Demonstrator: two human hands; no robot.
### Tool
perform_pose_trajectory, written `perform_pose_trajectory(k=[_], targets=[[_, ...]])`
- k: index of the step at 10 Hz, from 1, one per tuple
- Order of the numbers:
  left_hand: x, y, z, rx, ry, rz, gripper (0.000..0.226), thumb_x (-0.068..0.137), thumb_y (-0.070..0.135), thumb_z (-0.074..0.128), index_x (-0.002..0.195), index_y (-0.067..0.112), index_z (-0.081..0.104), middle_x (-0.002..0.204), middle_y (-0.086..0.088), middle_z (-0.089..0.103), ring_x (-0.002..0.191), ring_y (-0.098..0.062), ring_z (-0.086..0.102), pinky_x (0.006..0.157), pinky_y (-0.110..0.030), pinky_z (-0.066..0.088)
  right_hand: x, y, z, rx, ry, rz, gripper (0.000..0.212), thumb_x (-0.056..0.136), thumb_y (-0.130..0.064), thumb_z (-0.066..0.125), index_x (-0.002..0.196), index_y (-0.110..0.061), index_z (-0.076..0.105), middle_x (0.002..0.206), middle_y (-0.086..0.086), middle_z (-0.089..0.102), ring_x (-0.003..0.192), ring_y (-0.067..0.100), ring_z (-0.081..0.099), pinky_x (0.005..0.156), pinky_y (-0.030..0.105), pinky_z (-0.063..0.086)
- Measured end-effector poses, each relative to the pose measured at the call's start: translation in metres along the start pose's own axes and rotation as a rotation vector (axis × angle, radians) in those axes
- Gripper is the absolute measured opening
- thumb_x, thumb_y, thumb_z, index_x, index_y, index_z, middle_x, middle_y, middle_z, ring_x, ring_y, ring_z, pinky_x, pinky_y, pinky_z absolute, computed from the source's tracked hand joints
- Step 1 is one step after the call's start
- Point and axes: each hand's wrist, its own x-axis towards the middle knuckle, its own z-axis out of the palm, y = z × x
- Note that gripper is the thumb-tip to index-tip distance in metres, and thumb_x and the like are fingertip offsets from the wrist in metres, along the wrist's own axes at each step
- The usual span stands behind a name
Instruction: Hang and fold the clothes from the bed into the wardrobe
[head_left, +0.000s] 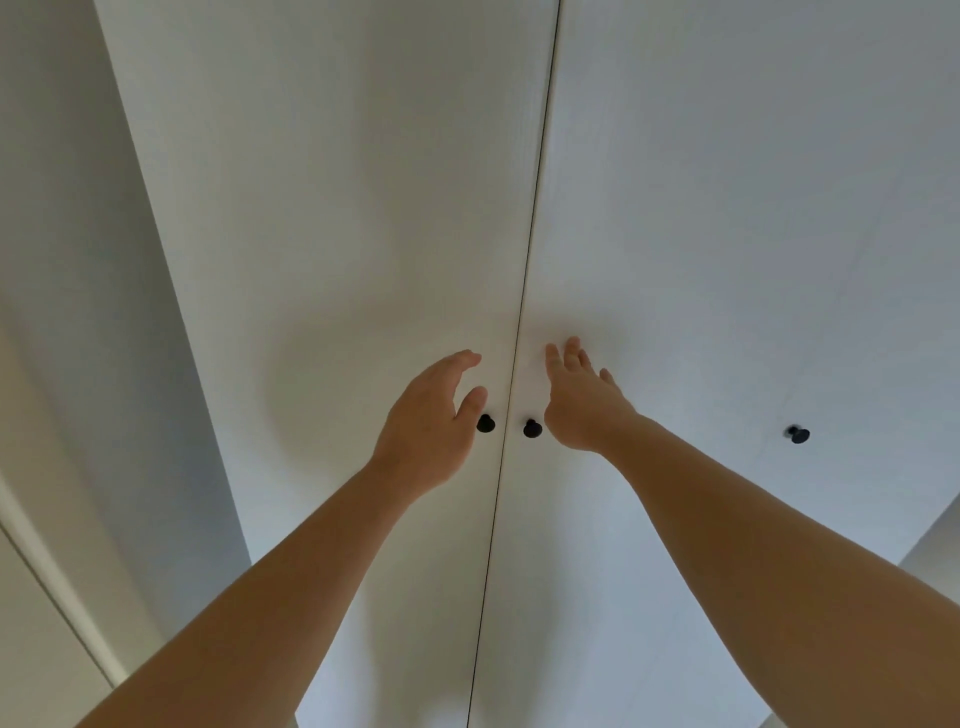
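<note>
Wardrobe (363, 208) fills the view, white and closed. The left hand (431, 415) is raised just beside the left black knob (485, 423), and the right hand (582, 400) just beside the right black knob (532, 428). Both have loose, spread fingers and hold nothing.

The wardrobe (363, 156) is white and tall. Its doors are shut. The left door (337, 260) and the right door (701, 234) meet at a thin dark line (530, 249) that runs from top to bottom. The left knob (485, 424) and the right knob (532, 428) are small, round and black, one just beside the line on each side. A third knob (799, 434) sits well off to the right.
</note>
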Motion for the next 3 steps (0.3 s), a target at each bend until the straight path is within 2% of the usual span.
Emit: perform_pose_trajectory(k=[2,3], targets=[[0.013,-0.009,-0.001,-0.025,-0.003,0.009,0.044,0.106,0.033,0.045,0.149,0.026,0.044,0.155,0.011,0.043,0.144,-0.007,0.036,0.12,-0.032,0.03,0.004,-0.004,-0.001,0.024,-0.007,0.0,0.088,0.095,-0.005,0.046,0.16,-0.013,-0.013,0.166,0.014,-0.023,0.155,0.026,-0.014,0.126,0.047,0.001],[0.006,-0.009,0.005,-0.002,-0.077,0.018,0.044,0.106,0.032,0.044,0.15,0.025,0.044,0.155,0.011,0.043,0.144,-0.007,0.036,0.12,-0.029,0.028,-0.006,0.005,-0.008,0.179,0.047,-0.015,0.077,0.096,0.0,0.037,0.163,-0.023,0.004,0.17,0.003,-0.002,0.156,0.021,0.009,0.125,0.038,0.018]])
